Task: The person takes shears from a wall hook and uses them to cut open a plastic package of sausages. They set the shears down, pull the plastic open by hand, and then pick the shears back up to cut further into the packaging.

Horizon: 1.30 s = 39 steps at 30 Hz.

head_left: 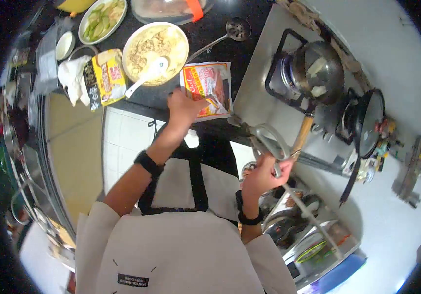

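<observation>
My left hand [183,109] grips the lower left edge of a red and white food packet [215,81], which lies on the dark counter near its front edge. The thumb lies across the printed front, and the fingertips are partly hidden. In my right hand [259,179] is a pair of scissors with grey handles [273,139], held by the loops right of the packet. The blades point toward the packet's lower right corner, and their tips are hard to make out. Just left of the packet stands a white bowl [128,49] of pale mixture with a white spoon [146,78] in it.
On the right, a pan [335,73] with a wooden handle [302,133] reaching toward me sits on the stove [254,88]. A slotted ladle [238,29] lies behind the packet. To the left are a yellow and black packet [110,78] and a bowl of sliced green vegetables [103,20].
</observation>
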Each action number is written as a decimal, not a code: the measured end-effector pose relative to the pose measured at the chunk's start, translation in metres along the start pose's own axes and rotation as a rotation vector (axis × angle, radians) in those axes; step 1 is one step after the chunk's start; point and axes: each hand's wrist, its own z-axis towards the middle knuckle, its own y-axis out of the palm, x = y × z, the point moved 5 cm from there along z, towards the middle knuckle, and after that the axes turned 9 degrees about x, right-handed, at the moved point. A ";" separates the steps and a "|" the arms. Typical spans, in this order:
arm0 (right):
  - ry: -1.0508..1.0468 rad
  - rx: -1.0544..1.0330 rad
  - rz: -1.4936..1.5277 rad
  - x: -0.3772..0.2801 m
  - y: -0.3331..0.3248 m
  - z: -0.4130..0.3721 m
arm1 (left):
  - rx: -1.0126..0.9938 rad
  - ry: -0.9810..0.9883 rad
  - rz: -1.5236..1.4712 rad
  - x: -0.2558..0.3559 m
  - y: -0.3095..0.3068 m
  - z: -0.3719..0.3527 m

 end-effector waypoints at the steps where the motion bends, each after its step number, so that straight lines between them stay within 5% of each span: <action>1: 0.038 -0.039 0.026 -0.001 0.005 0.004 | 0.017 -0.007 -0.028 -0.009 0.003 0.008; 6: 0.092 -0.180 0.072 -0.013 0.006 0.030 | -0.042 0.222 -0.637 0.001 0.014 -0.009; 7: 0.110 -0.197 0.097 -0.017 0.006 0.034 | -0.024 0.170 -0.484 0.006 0.010 -0.019; 12: 0.004 -0.270 0.129 -0.026 0.008 0.048 | -0.072 0.085 -0.642 -0.014 -0.001 -0.030; 16: -0.098 -0.637 0.134 -0.032 0.035 0.041 | -0.144 -0.107 -0.981 -0.047 -0.024 -0.062; 18: -0.391 -0.983 -0.351 -0.030 0.064 0.031 | -0.087 -0.152 -1.045 -0.043 -0.042 -0.082; 19: -0.396 -0.990 -0.340 -0.025 0.075 0.032 | -0.102 -0.106 -1.056 -0.034 -0.054 -0.094; 21: -0.822 -1.142 -0.327 -0.010 0.095 0.009 | -0.119 -0.003 -1.042 -0.038 -0.070 -0.106; 24: -1.032 -1.228 -0.537 0.014 0.109 -0.011 | -0.054 0.037 -1.153 -0.033 -0.085 -0.130; 28: -1.273 -1.170 -0.356 -0.042 0.113 -0.031 | 0.022 0.222 -1.176 0.010 -0.116 -0.158; 31: -0.022 -1.351 0.130 -0.094 0.110 -0.028 | 0.000 0.270 -1.153 0.026 -0.128 -0.164; 34: 0.124 -1.455 0.267 -0.156 0.108 -0.051 | 0.059 0.384 -1.063 0.043 -0.135 -0.157; 39: -0.016 -1.375 0.193 -0.188 0.119 -0.072 | 0.081 0.535 -1.025 0.070 -0.151 -0.167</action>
